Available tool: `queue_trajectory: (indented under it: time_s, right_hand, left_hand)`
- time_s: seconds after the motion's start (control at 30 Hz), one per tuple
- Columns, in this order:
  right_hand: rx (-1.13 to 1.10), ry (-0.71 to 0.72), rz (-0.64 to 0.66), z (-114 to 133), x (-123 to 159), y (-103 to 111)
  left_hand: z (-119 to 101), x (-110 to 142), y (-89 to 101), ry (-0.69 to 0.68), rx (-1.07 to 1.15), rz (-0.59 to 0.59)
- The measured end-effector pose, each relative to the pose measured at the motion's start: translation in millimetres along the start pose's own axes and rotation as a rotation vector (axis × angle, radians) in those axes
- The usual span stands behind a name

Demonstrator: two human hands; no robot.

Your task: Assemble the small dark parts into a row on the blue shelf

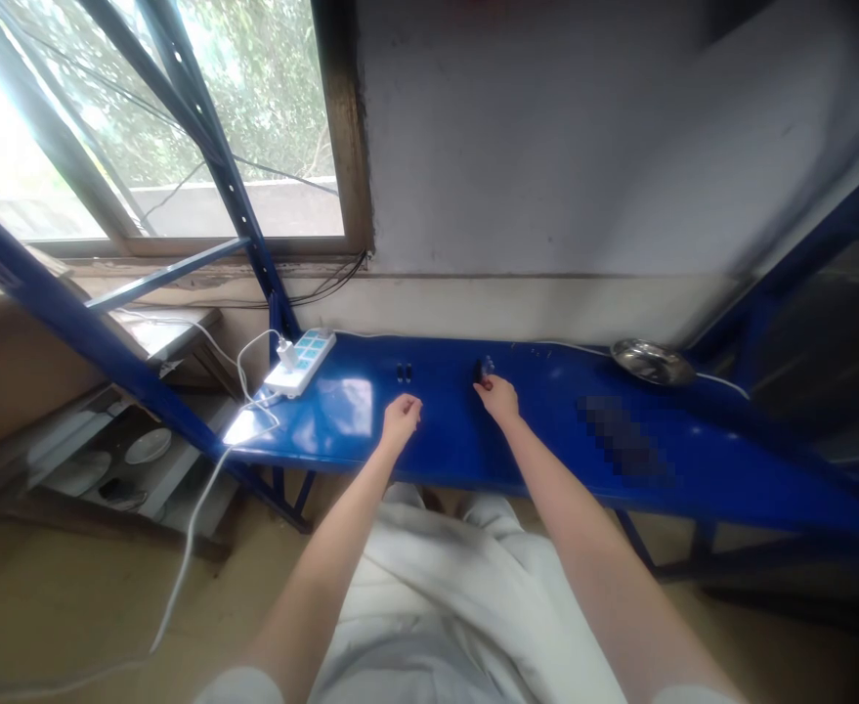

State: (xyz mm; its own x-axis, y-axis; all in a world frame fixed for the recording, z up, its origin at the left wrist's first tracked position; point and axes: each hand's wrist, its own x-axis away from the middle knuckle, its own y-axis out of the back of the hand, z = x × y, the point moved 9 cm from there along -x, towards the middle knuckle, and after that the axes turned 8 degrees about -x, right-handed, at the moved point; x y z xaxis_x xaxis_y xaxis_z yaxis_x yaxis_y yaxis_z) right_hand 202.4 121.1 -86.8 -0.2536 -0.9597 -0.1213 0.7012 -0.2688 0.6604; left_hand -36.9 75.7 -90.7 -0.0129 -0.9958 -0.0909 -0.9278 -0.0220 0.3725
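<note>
My right hand [498, 399] is closed around a small dark object [479, 372] above the blue table [444, 435]; its kind is too small to make out. Just beyond those fingers lie some tiny clear or shiny bits [489, 365]. To the left, my left hand [402, 420] has its fingers curled together, and whatever may be between them is hidden. Two small dark cylinder-like pieces [404, 373] stand or lie side by side a little past my left hand, not touched by it.
A white power strip [301, 362] with a plug sits at the table's left end, its white cable [193, 508] hanging to the floor. A shiny metal dish [651, 362] rests at the back right, near a blurred-out dark patch [623, 437]. Blue frame posts [235, 196] rise at left.
</note>
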Motion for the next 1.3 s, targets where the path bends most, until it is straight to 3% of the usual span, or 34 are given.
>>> queue_trajectory:
  time_s: [0.5, 0.67, 0.8, 0.97, 1.07, 1.3]
  right_hand:
    - [-0.017, -0.189, -0.095, -20, -2, 14]
    - [-0.019, -0.226, -0.076, -22, -3, 12]
    - [-0.025, -0.243, -0.063, -23, -4, 11]
    - [-0.044, -0.301, -0.023, -25, -5, 10]
    - [-0.052, -0.302, 0.009, -23, -4, 12]
    - [-0.075, -0.253, -0.064, -11, 18, 28]
  left_hand:
    - [2, -2, -2.4, -0.034, -0.039, -0.008]
    - [-11, 1, 12.7, -0.124, -0.115, -0.156]
    - [-22, -1, 26.7, -0.167, -0.307, -0.235]
    - [-40, -11, 16.1, -0.235, -0.763, -0.079]
    - [-41, -19, 5.0, -0.194, -0.950, 0.029]
    - [-37, -35, -7.1, -0.082, -0.967, 0.038]
